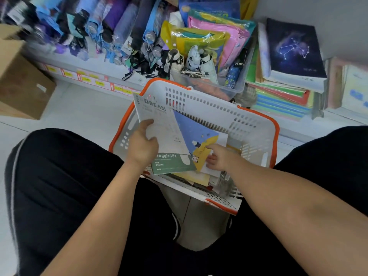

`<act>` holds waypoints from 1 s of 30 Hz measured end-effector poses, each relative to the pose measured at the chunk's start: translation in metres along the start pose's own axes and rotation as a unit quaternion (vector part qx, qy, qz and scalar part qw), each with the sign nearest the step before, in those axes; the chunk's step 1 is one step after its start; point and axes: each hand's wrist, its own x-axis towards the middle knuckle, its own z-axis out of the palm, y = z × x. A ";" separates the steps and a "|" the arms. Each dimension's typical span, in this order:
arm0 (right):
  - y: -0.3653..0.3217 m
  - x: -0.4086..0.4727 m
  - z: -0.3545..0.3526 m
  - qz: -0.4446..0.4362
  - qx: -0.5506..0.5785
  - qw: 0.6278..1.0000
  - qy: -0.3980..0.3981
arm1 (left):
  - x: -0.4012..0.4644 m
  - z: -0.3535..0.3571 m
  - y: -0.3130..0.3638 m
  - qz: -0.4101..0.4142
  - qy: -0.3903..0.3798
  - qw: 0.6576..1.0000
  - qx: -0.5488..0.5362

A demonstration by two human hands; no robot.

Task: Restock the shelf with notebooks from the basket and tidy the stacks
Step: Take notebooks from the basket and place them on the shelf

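The left hand (pixel 142 145) has its grip clamped on a grey notebook (pixel 159 124) printed "DREAM", thumb on the cover, holding it tilted above the basket (pixel 219 114). Just under that grip lies a green notebook (pixel 171 163), and beside it a blue and yellow notebook (pixel 196 138). The right hand (pixel 219 158) rests on the blue and yellow cover, forefinger stretched out; its grip is loose, closed on nothing. More notebooks lie beneath in the white, orange-rimmed basket, which sits on the floor between the person's knees. Beyond the basket, the shelf (pixel 310 126) carries a stack topped by a dark starry notebook (pixel 292 48), with folded umbrellas (pixel 123 30) further left.
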 end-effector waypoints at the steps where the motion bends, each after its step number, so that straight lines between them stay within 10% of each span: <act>1: -0.004 0.004 0.004 0.009 0.016 1.000 -0.019 | 0.000 -0.002 -0.005 -0.013 0.012 1.000 -0.003; 7: -0.011 0.005 0.023 0.005 0.018 0.997 -0.080 | -0.003 -0.011 -0.015 -0.050 0.028 0.996 0.061; 11: -0.046 -0.041 0.037 -0.217 -0.069 0.973 -0.040 | -0.004 -0.019 -0.003 -0.020 0.030 0.987 0.156; 15: -0.096 -0.129 0.025 -0.464 -0.192 0.862 0.068 | -0.003 -0.031 0.014 -0.020 0.003 0.989 0.147; 25: -0.101 -0.269 -0.050 -0.514 0.250 0.820 0.021 | -0.004 -0.060 0.086 0.041 0.043 0.995 -0.082; 30: -0.095 -0.293 -0.070 -0.534 0.382 0.754 -0.011 | -0.009 -0.079 0.130 0.121 0.127 0.985 -0.010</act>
